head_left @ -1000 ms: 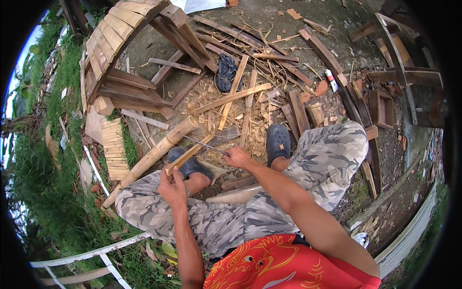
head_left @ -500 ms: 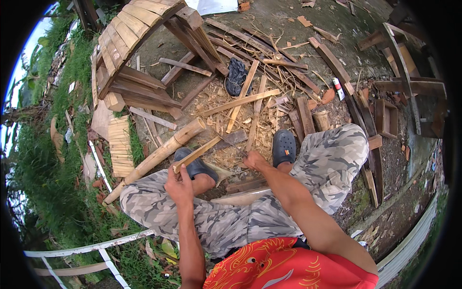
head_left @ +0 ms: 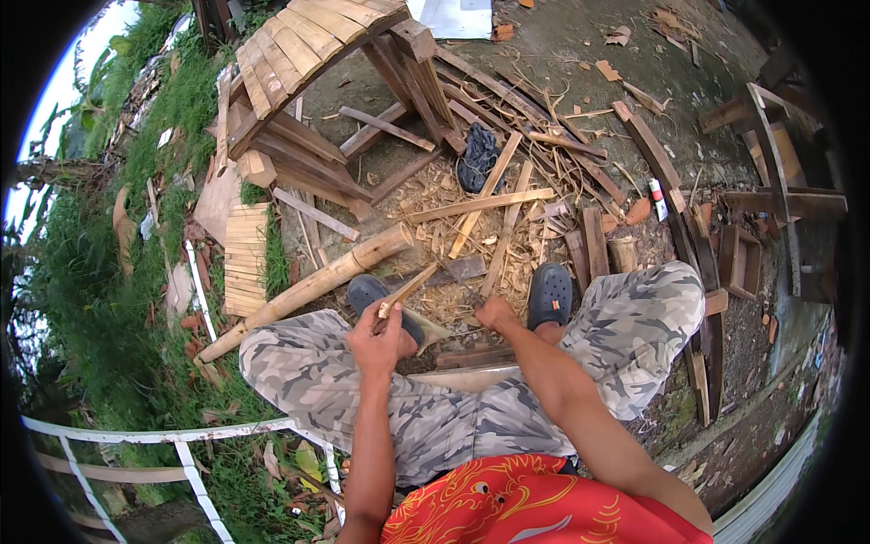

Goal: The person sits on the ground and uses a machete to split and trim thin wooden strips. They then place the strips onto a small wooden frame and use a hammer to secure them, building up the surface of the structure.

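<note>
Left hand (head_left: 373, 342) pinches bamboo strip (head_left: 413, 284); right hand (head_left: 496, 314): grip unclear.
A firm near-end hold best steadies it.

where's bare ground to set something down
Barest: grey ground right of the flat white sheet, beyond the brown wooden strip pile; also right of the long brown plank. Crowded: ahead of the right hand, with pale curly shavings and crossed tan wooden strips.
</note>
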